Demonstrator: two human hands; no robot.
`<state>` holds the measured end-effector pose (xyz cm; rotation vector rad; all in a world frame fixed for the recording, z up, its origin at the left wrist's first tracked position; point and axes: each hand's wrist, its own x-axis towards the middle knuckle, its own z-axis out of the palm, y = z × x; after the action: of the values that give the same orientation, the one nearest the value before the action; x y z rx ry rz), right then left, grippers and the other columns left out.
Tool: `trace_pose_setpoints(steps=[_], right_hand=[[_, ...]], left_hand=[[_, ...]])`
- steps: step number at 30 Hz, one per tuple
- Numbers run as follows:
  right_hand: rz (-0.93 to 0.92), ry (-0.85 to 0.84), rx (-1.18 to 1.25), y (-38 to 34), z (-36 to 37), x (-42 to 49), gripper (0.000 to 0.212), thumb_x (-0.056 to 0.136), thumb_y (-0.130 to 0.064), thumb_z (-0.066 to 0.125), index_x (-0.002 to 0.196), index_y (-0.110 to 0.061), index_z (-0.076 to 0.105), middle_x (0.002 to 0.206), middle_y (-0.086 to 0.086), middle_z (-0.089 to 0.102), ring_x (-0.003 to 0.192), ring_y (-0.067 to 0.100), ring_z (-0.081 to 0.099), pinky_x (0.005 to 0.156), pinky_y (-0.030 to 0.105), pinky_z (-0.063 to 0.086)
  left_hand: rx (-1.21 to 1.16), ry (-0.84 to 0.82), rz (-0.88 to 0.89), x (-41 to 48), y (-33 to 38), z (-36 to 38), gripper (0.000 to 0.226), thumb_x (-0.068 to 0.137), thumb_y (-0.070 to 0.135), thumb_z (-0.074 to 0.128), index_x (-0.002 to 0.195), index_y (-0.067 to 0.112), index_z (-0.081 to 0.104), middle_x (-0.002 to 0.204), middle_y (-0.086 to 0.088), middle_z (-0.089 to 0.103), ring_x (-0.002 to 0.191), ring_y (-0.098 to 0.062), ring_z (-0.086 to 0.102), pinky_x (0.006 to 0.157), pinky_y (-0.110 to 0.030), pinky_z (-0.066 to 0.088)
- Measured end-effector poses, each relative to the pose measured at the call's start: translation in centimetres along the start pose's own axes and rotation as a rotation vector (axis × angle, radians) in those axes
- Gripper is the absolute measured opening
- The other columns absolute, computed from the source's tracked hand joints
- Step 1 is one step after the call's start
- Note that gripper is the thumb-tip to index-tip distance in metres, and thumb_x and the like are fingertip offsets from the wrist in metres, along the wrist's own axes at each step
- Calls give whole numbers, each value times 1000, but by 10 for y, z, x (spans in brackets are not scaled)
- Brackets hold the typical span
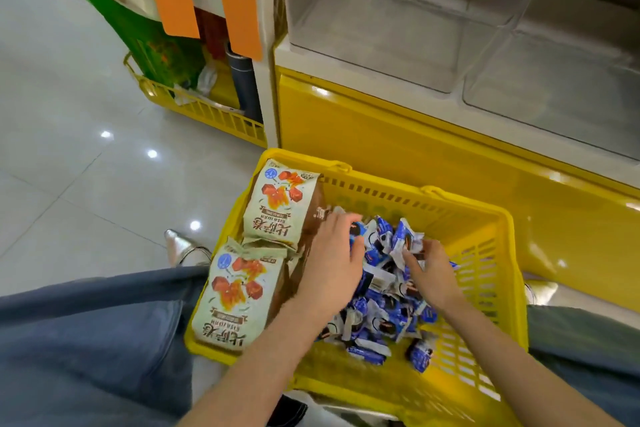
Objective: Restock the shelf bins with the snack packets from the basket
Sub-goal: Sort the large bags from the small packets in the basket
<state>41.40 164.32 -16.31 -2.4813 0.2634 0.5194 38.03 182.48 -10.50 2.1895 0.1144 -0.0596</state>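
Task barely begun, by our reading. The clear bins point(381, 28) on the shelf show nothing inside them where we can see, and the blue packets point(384, 305) lie heaped in the basket point(485, 288) below, filling its middle and right. Two beige bags point(273, 204) stand along the basket's left side, touching the heap's edge. All of the restocking looks to be ahead.

Both hands are down in the basket. The left hand point(329, 263) lies palm-down on the heap's left side, fingers bent over the packets; whether it holds any, we cannot tell. The right hand point(433, 274) works the heap's right side, thumb and fingers pinching a raised packet point(407, 237) that sticks up just beyond its fingertips. The bins sit well above and beyond both hands — any packet must be lifted clear of the basket first.
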Motion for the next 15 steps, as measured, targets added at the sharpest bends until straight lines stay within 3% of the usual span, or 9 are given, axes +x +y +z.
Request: trace_pose_setpoints(steps=[3, 7, 12, 15], right_hand=[[84, -95, -28, 3, 7, 31, 71, 89, -58, 34, 127, 2, 38, 129, 18, 43, 121, 26, 43, 95, 38, 39], [94, -120, 39, 0, 18, 55, 67, 96, -38, 46, 141, 4, 21, 144, 22, 33, 129, 35, 38, 98, 41, 37], [69, -204, 27, -3, 31, 64, 90, 90, -50, 51, 148, -1, 3, 157, 14, 6, 144, 29, 11, 113, 39, 23], [112, -226, 9, -5, 38, 68, 90, 91, -40, 56, 148, 1, -1, 157, 15, 5, 143, 31, 16, 109, 37, 29]], left_hand=[[102, -94, -128, 33, -16, 37, 44, 97, 23, 44, 138, 14, 32, 141, -3, 36, 132, -17, 31, 110, -31, 27], [246, -165, -322, 73, -39, 60, 63, 95, 28, 48, 145, 6, 17, 149, -11, 25, 138, -25, 22, 115, -38, 21], [382, -444, -324, 89, -63, 78, 80, 89, 45, 55, 146, 7, 13, 151, -12, 20, 139, -28, 19, 114, -39, 21], [459, -532, -301, 89, -68, 86, 96, 79, 52, 64, 146, 9, 12, 152, -9, 19, 138, -28, 19, 112, -39, 22]])
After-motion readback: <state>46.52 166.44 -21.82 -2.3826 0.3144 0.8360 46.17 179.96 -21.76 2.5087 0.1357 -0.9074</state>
